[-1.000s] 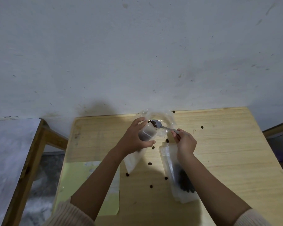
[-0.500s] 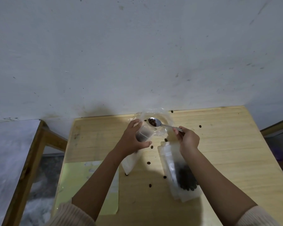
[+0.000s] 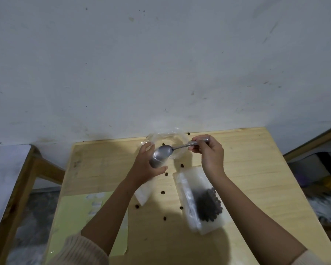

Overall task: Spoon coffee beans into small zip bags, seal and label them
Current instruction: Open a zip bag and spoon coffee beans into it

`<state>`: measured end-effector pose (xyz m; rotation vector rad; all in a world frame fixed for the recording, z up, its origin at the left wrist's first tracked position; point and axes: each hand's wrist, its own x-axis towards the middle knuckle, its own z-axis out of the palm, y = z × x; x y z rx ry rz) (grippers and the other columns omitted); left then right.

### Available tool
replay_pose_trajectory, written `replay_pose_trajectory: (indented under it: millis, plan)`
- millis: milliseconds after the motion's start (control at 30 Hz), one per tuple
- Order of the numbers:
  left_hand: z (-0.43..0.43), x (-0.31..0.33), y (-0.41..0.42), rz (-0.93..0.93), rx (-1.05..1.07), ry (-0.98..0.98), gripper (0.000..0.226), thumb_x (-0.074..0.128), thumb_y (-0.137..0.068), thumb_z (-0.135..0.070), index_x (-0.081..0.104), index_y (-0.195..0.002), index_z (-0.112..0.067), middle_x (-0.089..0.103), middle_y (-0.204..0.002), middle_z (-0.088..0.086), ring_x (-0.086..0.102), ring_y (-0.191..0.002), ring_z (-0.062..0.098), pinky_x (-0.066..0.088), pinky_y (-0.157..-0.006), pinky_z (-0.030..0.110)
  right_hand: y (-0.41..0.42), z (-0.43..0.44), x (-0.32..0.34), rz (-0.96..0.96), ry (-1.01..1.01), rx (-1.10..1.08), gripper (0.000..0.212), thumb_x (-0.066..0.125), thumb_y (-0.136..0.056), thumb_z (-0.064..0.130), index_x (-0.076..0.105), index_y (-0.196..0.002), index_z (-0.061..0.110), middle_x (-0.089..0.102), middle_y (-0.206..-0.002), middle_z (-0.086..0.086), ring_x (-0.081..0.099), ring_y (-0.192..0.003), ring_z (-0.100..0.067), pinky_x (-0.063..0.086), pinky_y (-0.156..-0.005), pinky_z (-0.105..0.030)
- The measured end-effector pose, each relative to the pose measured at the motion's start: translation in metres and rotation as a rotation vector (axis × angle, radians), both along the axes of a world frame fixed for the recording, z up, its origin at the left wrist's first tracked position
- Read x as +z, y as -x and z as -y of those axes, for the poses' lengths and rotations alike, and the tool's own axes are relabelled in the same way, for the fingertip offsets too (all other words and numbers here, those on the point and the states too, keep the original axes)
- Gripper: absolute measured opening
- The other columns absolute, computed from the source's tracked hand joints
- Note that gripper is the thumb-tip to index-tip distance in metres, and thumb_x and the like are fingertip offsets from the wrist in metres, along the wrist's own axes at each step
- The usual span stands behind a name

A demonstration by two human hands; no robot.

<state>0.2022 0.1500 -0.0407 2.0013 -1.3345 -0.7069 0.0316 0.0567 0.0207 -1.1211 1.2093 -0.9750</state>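
My left hand grips a small clear zip bag near its open top, the bag hanging down to the table. My right hand pinches the handle of a metal spoon. The spoon's bowl is tipped over the bag's mouth and looks empty. A crumpled clear plastic bag lies behind the spoon at the table's far edge. A filled zip bag of dark coffee beans lies flat under my right forearm. Several loose beans are scattered on the wooden table.
A pale yellow sheet with white labels lies on the table's near left. A white wall rises right behind the table. Another wooden table frame stands to the left, and cluttered items are at the right.
The spoon held beans above the bag; now it is tilted over the bag's mouth and looks empty. My right hand rose and turned. The left hand stayed on the bag.
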Motion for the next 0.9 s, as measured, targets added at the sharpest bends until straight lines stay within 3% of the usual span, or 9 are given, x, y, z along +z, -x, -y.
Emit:
replay_pose_trajectory:
  millis: [133, 300, 400, 567, 767, 900]
  plan:
    - [-0.002, -0.001, -0.008, -0.066, 0.006, -0.026, 0.087, 0.083, -0.069, -0.029, 0.037, -0.141, -0.009, 0.026, -0.149, 0.001, 0.026, -0.137, 0.013, 0.022, -0.101, 0.017, 0.006, 0.007, -0.007, 0.081, 0.029, -0.132, 0.018, 0.048, -0.091, -0.001, 0.062, -0.082, 0.005, 0.065, -0.075, -0.008, 0.063, -0.059, -0.012, 0.053, -0.063, -0.019]
    - [-0.002, -0.001, -0.020, -0.082, -0.034, -0.057, 0.088, 0.083, -0.068, -0.032, 0.039, -0.140, -0.010, 0.031, -0.146, -0.002, 0.030, -0.134, 0.011, 0.022, -0.101, 0.017, 0.007, 0.009, -0.041, 0.059, 0.006, 0.002, 0.018, 0.051, -0.094, 0.006, 0.068, -0.092, 0.011, 0.068, -0.092, -0.012, 0.065, -0.091, -0.025, 0.054, -0.087, -0.028]
    - [0.001, 0.003, -0.028, -0.076, -0.047, -0.061, 0.086, 0.082, -0.068, -0.034, 0.040, -0.141, -0.012, 0.032, -0.145, -0.005, 0.031, -0.129, 0.005, 0.023, -0.101, 0.018, 0.004, 0.010, -0.057, 0.022, -0.003, 0.022, 0.018, 0.054, -0.093, 0.009, 0.070, -0.094, 0.017, 0.069, -0.097, -0.010, 0.065, -0.100, -0.028, 0.050, -0.094, -0.035]
    - [0.008, 0.006, -0.030, -0.058, -0.061, -0.037, 0.086, 0.082, -0.068, -0.034, 0.040, -0.141, -0.011, 0.033, -0.146, -0.003, 0.029, -0.132, 0.005, 0.020, -0.101, 0.013, -0.002, 0.011, -0.063, -0.025, -0.051, -0.103, 0.017, 0.049, -0.095, 0.006, 0.065, -0.090, 0.010, 0.067, -0.086, -0.005, 0.065, -0.086, -0.026, 0.053, -0.087, -0.040]
    - [0.008, 0.000, -0.020, -0.056, -0.018, 0.064, 0.082, 0.084, -0.068, -0.024, 0.043, -0.136, -0.004, 0.032, -0.145, 0.003, 0.026, -0.131, 0.004, 0.010, -0.093, -0.007, -0.012, -0.001, -0.067, -0.063, -0.095, -0.254, 0.020, 0.043, -0.096, 0.005, 0.058, -0.085, 0.011, 0.062, -0.080, -0.003, 0.063, -0.072, -0.022, 0.055, -0.075, -0.035]
    - [0.006, 0.000, -0.018, -0.073, -0.018, 0.051, 0.088, 0.083, -0.067, -0.033, 0.040, -0.139, -0.007, 0.031, -0.147, 0.000, 0.025, -0.136, 0.007, 0.018, -0.103, 0.010, -0.019, -0.004, -0.068, 0.005, -0.221, -0.330, 0.022, 0.043, -0.091, 0.000, 0.058, -0.079, 0.010, 0.062, -0.078, -0.003, 0.064, -0.070, -0.022, 0.055, -0.074, -0.030]
